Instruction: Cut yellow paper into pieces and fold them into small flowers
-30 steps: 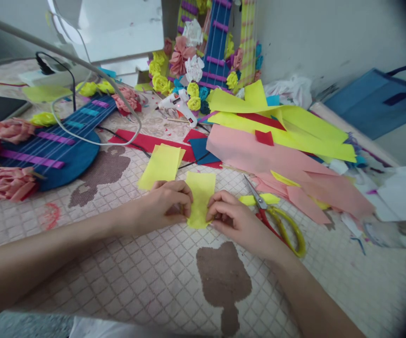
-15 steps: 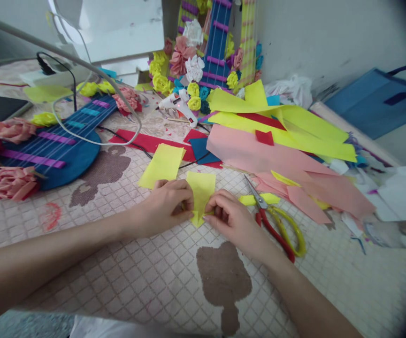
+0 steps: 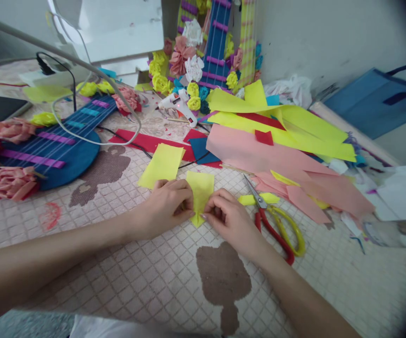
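Note:
A small yellow sheet (image 3: 202, 188), paper or thin felt, stands between my hands, its lower end gathered to a point. My left hand (image 3: 165, 204) pinches its left lower edge between thumb and fingers. On the other side, my right hand (image 3: 229, 218) is closed in a pinch on the right lower edge. The two thumb tips almost meet at the gathered end. Just behind my left hand lies a stack of similar yellow pieces (image 3: 162, 164). To the right of my right hand are scissors (image 3: 275, 225) with red and yellow handles, blades slightly apart.
A blue paper guitar (image 3: 69, 159) with pink flowers lies at left, crossed by a white cable (image 3: 140, 119). Behind are a hot glue gun (image 3: 180, 105) and upright decorated guitars (image 3: 217, 51). Pink sheets (image 3: 259, 152) and yellow sheets (image 3: 315, 131) pile up at right.
My right hand has moved slightly left, toward my left hand. The lower end of the yellow sheet is drawn together more tightly.

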